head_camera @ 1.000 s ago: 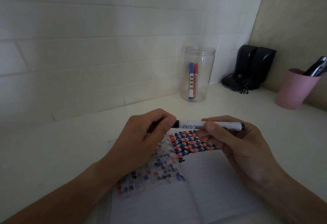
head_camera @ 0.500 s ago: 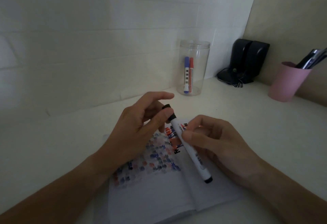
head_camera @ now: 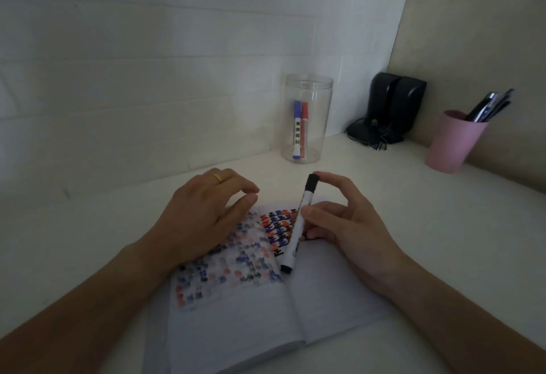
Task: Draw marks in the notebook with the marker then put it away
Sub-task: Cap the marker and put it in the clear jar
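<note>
An open notebook (head_camera: 328, 302) lies on the white desk, its upper part filled with rows of red, blue and black marks. My right hand (head_camera: 351, 228) holds a white marker (head_camera: 297, 227) with a black cap slanted above the notebook's fold. The capped end points up with my forefinger resting on it, and the lower end is close to the paper. My left hand (head_camera: 201, 220) rests palm down on the left page, fingers loosely apart, holding nothing. A ring is on one of its fingers.
A clear plastic jar (head_camera: 309, 83) with a blue and a red marker inside stands against the wall behind the notebook. Black speakers (head_camera: 397, 104) with a cable sit in the corner. A pink cup (head_camera: 452, 146) of pens stands at the right.
My left hand has let go of the marker's capped end and settled on the left page. My right hand has swung the marker from level to slanted, cap end up.
</note>
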